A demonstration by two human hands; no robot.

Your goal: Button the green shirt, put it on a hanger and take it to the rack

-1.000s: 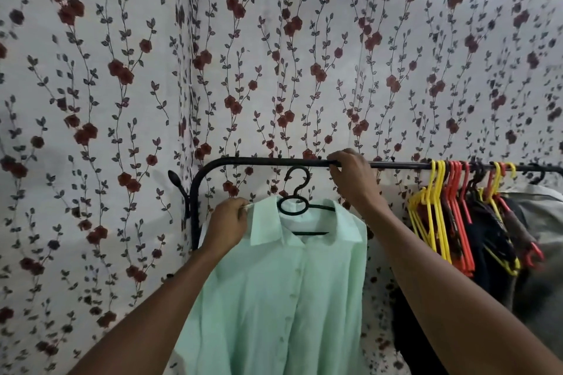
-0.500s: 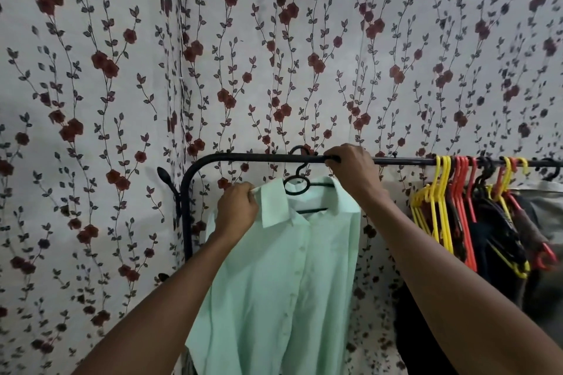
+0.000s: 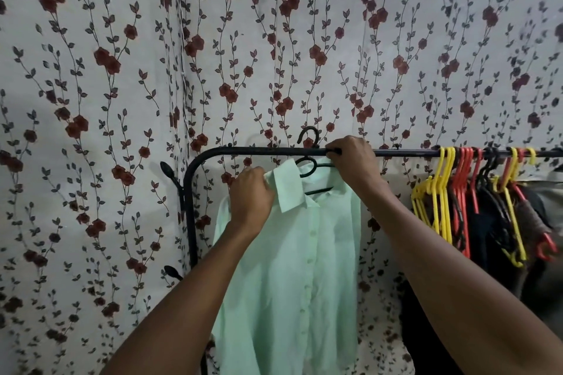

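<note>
The pale green shirt (image 3: 298, 268) hangs buttoned on a black hanger (image 3: 308, 135), front facing me. The hanger's hook rises above the black rack rail (image 3: 259, 150), near the rail's left end. My left hand (image 3: 251, 201) grips the shirt's shoulder beside the collar. My right hand (image 3: 353, 161) is curled over the rail just right of the hook, above the shirt's other shoulder, which it hides.
Several yellow and red hangers (image 3: 441, 192) and dark clothes (image 3: 493, 222) crowd the rail's right part. The rack's left post (image 3: 190, 207) curves down, with black pegs (image 3: 167, 169) on it. A flowered wall (image 3: 122, 70) stands close behind.
The shirt and hanger have gone up: the hook was below the rail and now stands above it. My left hand rose with the shirt. My right hand stayed on the rail.
</note>
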